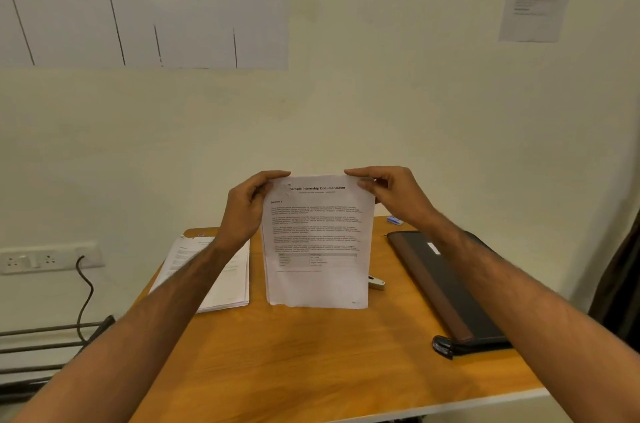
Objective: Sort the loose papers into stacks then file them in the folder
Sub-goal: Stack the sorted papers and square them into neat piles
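both hands pinch the top corners of a sheaf of papers (317, 242), left hand (247, 206) and right hand (391, 194), standing it upright with its bottom edge on the table (311, 370), likely to square the edges. another stack (221, 270) lies to the left, and the closed folder (446, 287) waits on the right.

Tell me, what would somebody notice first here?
Two hands, the left hand and right hand, pinch a printed paper bundle upright on the wooden table. Another paper stack lies to its left, a closed dark folder to its right.
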Demonstrator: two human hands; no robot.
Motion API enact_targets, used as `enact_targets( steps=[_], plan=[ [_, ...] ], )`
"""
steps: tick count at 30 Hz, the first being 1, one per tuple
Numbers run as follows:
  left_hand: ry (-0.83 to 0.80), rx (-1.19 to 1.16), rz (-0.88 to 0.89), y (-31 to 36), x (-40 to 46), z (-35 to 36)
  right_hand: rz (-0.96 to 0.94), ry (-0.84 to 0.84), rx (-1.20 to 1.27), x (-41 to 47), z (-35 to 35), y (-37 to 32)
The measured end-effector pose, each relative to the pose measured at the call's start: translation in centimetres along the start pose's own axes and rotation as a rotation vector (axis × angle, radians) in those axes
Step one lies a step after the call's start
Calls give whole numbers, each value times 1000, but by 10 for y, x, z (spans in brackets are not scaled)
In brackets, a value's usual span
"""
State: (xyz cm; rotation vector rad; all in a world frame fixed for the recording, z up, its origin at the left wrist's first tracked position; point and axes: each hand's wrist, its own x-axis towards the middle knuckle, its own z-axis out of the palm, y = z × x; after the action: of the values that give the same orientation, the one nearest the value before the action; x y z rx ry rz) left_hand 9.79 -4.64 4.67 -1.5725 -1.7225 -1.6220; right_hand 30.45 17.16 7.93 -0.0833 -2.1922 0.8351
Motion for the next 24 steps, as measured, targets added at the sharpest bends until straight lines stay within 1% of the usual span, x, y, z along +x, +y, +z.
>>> enact_targets(
  steps=[3,6,11,14,16,19,20,22,24],
  plan=[
    [4,-5,1,-1,4,-1,86,-71,31,5,-9,-3],
    [1,-13,22,1,6,-5,144,-153,2,12,-16,-6],
    [5,-6,50,13,21,-13,257,-164,133,18,-25,-21],
    [15,39,58,18,36,-22,363,-152,255,19,-23,-28],
    [8,125,31,16,43,-26,452,-143,327,18,-17,-29],
    [-38,317,-17,4,41,-24,623,-125,435,8,7,-21],
    [-71,401,-53,-1,37,-20,684,-119,463,2,18,-15],
    [-178,644,-129,-6,28,-6,781,-112,504,-10,39,-5],
    [-312,791,-117,-3,18,12,844,-124,528,-21,57,4]
  ],
)
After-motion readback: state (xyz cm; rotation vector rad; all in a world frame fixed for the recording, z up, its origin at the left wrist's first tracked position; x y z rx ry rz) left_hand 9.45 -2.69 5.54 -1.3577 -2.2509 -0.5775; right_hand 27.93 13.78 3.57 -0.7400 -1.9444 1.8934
